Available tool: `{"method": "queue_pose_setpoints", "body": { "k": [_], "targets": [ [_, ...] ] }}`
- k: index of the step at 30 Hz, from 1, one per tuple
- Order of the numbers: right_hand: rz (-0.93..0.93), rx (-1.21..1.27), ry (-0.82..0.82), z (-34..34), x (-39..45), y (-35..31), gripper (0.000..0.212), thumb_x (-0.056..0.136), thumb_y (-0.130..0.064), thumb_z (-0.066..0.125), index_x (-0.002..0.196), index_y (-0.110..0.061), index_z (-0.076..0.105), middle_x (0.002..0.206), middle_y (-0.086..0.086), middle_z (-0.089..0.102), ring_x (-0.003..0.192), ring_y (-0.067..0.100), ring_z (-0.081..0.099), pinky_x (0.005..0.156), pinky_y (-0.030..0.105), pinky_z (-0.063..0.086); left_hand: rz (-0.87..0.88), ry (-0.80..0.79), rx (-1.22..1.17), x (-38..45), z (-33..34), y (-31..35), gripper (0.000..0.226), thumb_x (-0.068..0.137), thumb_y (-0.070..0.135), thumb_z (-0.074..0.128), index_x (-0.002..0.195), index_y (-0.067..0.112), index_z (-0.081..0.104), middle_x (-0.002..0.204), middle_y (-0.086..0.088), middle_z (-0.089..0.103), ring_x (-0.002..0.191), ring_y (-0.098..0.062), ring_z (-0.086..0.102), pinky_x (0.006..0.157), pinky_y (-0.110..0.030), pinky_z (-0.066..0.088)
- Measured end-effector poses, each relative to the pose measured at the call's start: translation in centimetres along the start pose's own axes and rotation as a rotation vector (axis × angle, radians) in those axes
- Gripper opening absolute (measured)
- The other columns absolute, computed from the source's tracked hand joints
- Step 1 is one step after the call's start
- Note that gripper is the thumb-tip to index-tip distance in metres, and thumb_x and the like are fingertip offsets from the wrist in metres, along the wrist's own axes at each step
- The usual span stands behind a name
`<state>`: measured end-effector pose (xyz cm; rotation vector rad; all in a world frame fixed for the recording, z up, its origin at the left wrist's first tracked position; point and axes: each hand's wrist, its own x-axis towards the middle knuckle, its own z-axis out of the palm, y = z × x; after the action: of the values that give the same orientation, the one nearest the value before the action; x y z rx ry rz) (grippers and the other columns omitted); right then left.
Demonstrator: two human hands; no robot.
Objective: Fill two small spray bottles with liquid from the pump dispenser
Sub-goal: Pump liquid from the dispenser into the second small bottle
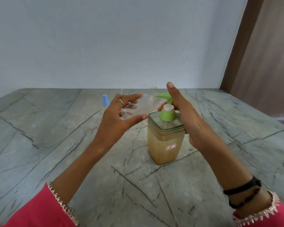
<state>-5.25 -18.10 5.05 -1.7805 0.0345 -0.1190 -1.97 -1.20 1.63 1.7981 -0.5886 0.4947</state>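
Observation:
A square clear pump dispenser (165, 141) with amber liquid and a green pump head (165, 96) stands on the stone counter. My left hand (120, 118) holds a clear, uncapped small bottle (140, 106) tilted on its side, its open neck right under the green spout. My right hand (185, 112) is at the pump: the palm and straight fingers lie against the back of the pump head, the thumb reaches under it by the white collar. A second small bottle with a blue spray cap (105, 103) stands behind my left hand, partly hidden.
The grey veined stone counter (72, 161) runs back to a pale wall. A brown wooden panel (252, 54) rises at the right.

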Motion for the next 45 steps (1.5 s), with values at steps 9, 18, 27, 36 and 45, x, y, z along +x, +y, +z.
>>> {"method": "queue_pose_setpoints", "body": {
  "k": [9,18,27,36,45],
  "targets": [
    [0.102,0.278,-0.123,-0.7,0.7,-0.2,0.028,0.085,-0.044,0.06,0.095,-0.019,0.072,0.086,0.0,0.076,0.067,0.007,0.071,0.049,0.017,0.052,0.004,0.035,0.015,0.2,-0.2,-0.1,0.047,0.064,0.026,0.076,0.105,0.039,0.056,0.103,0.014,0.054,0.096,0.01,0.055,0.085,-0.01,0.046],
    [0.102,0.313,-0.184,-1.2,1.6,0.2,0.028,0.085,-0.039,0.061,0.103,-0.02,0.069,0.086,0.004,0.076,0.063,0.012,0.067,0.051,0.02,0.054,-0.004,-0.006,0.01,0.1,-0.1,0.0,0.048,0.062,0.029,0.074,0.105,0.038,0.055,0.106,0.012,0.055,0.097,0.011,0.054,0.083,-0.008,0.045],
    [0.075,0.27,-0.243,-1.4,2.2,0.3,0.018,0.091,-0.029,0.056,0.089,-0.018,0.07,0.083,0.002,0.075,0.062,0.01,0.066,0.052,0.019,0.054,-0.024,-0.023,-0.008,0.2,-0.3,-0.8,0.051,0.065,0.013,0.078,0.109,0.031,0.057,0.111,0.004,0.058,0.103,0.005,0.055,0.084,-0.009,0.045],
    [0.1,0.175,-0.259,-1.3,1.9,0.3,0.041,0.087,-0.048,0.053,0.102,-0.014,0.072,0.091,0.001,0.073,0.078,0.013,0.065,0.071,0.026,0.051,-0.024,-0.011,-0.031,0.3,-0.2,-0.3,0.051,0.059,0.026,0.075,0.106,0.035,0.056,0.108,0.009,0.057,0.101,0.007,0.056,0.084,-0.012,0.048],
    [0.11,0.187,-0.283,-1.4,2.0,0.2,0.036,0.084,-0.048,0.056,0.096,-0.018,0.072,0.088,0.0,0.073,0.073,0.011,0.066,0.072,0.027,0.051,-0.028,-0.004,-0.023,0.2,-0.3,0.1,0.05,0.059,0.025,0.074,0.104,0.036,0.056,0.109,0.01,0.057,0.099,0.012,0.055,0.08,-0.007,0.045]
  ]
}}
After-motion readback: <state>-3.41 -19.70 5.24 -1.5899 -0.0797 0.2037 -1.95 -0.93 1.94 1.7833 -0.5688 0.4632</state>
